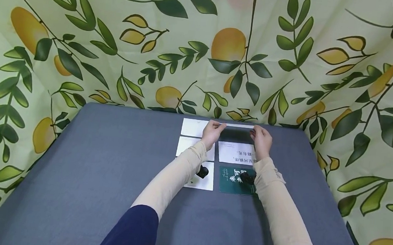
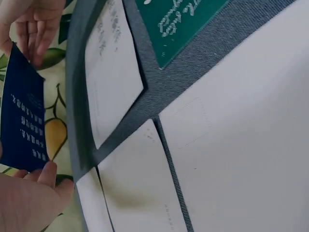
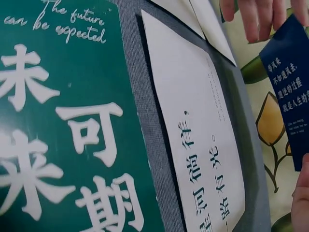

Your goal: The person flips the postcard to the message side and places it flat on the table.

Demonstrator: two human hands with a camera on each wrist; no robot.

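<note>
A dark blue card (image 2: 24,111) with white printed characters is held up by both hands over the far part of the table. My left hand (image 1: 212,132) pinches one short end of it, and my right hand (image 1: 262,140) pinches the other. From the head view only a thin pale strip of the card (image 1: 240,126) shows between the fingers. The right wrist view shows the printed side of the card (image 3: 289,82). Under and in front of the hands lie a white card with dark characters (image 1: 234,153) and a green card with white lettering (image 1: 228,179).
A column of white cards lies left of these: a far one (image 1: 193,127), a middle one (image 1: 187,145) and a near one (image 1: 207,182), the last two partly behind my left forearm. They rest on a grey-blue table (image 1: 88,175). A leaf-and-fruit patterned curtain (image 1: 191,31) hangs behind.
</note>
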